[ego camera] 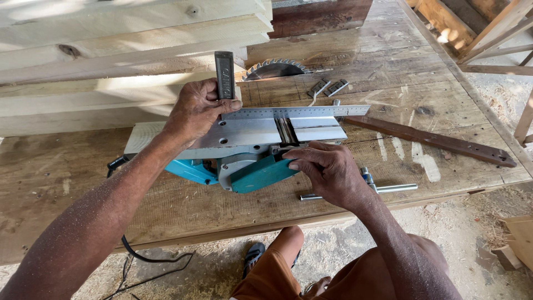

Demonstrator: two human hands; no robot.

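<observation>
An upturned electric planer with a teal body and bare metal sole lies on the wooden workbench. My left hand grips the dark handle of a metal square, whose steel ruler blade lies flat along the far edge of the planer's sole. My right hand rests on the teal side housing, fingers curled over its near edge by the cutter slot.
A circular saw blade sticks up through the bench behind the planer. Two small metal blades, a dark wooden strip and a T-shaped socket wrench lie nearby. Pale planks are stacked at the back left. A black cord hangs down.
</observation>
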